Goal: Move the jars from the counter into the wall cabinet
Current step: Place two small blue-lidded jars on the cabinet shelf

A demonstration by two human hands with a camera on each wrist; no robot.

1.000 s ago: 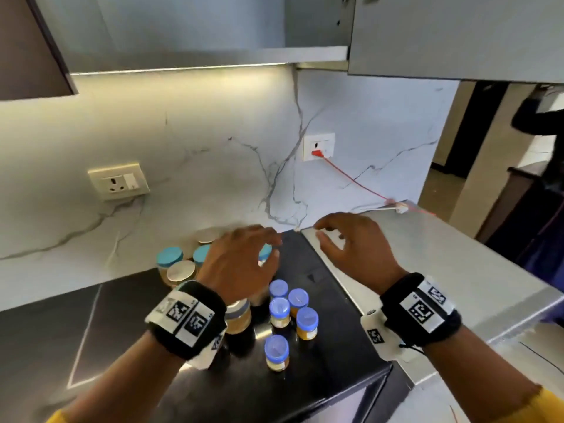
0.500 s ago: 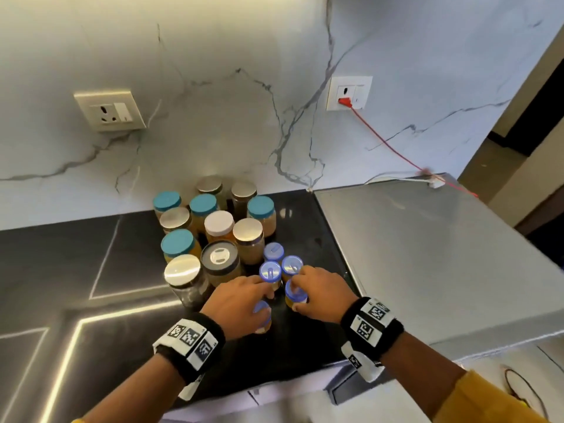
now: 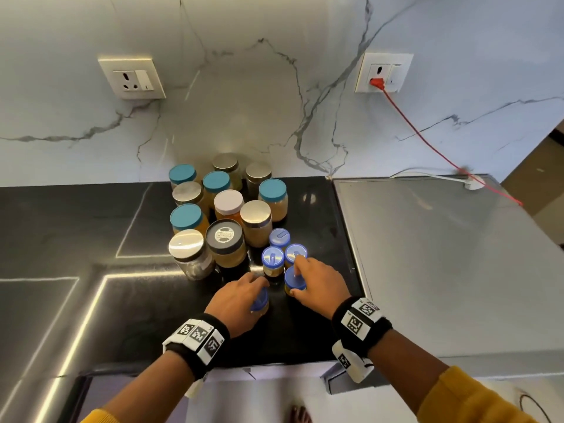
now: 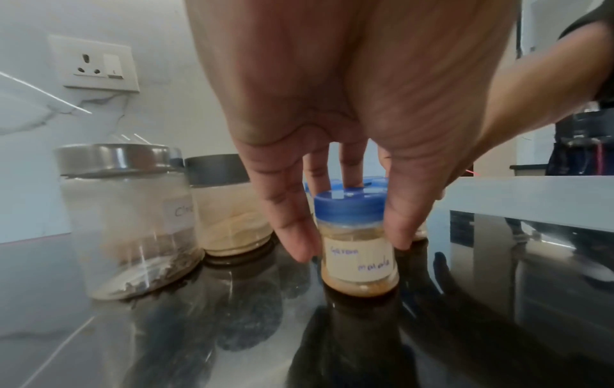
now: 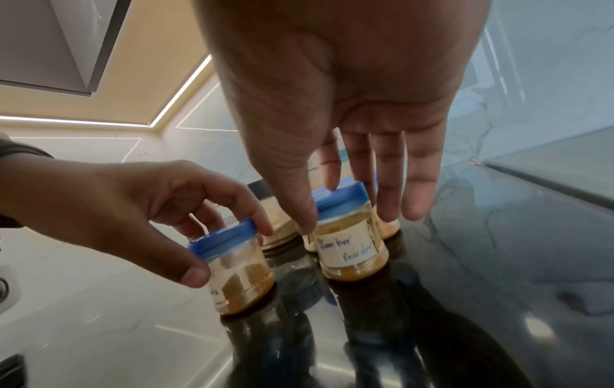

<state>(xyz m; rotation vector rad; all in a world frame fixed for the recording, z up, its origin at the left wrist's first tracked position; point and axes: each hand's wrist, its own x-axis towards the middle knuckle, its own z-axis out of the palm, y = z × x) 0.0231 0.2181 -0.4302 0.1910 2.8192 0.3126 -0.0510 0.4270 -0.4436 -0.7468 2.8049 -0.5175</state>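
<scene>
Two small blue-lidded jars of yellow-brown powder stand at the front of the black counter (image 3: pixel 122 300). My left hand (image 3: pixel 258 296) grips the nearer jar (image 3: pixel 260 304) from above. In the left wrist view my left hand (image 4: pixel 349 236) has its thumb and a finger on either side of this labelled jar (image 4: pixel 360 267). My right hand (image 3: pixel 300 276) holds the other jar (image 3: pixel 293 282), thumb at its near side and index finger across the lid. The right wrist view shows my right hand (image 5: pixel 347 218) with its thumb against that jar (image 5: pixel 349 252). Both jars rest on the counter.
Three more small blue-lidded jars (image 3: pixel 272 259) stand just behind my hands. Behind those is a cluster of larger jars (image 3: pixel 225 206) with teal, silver and white lids. A grey steel surface (image 3: pixel 442 254) adjoins on the right, and a red cable (image 3: pixel 427 138) runs down to it from a wall socket.
Both hands came down from near the wall to the front small jars and took hold of them. The head view dropped from the cabinet's underside to the counter.
</scene>
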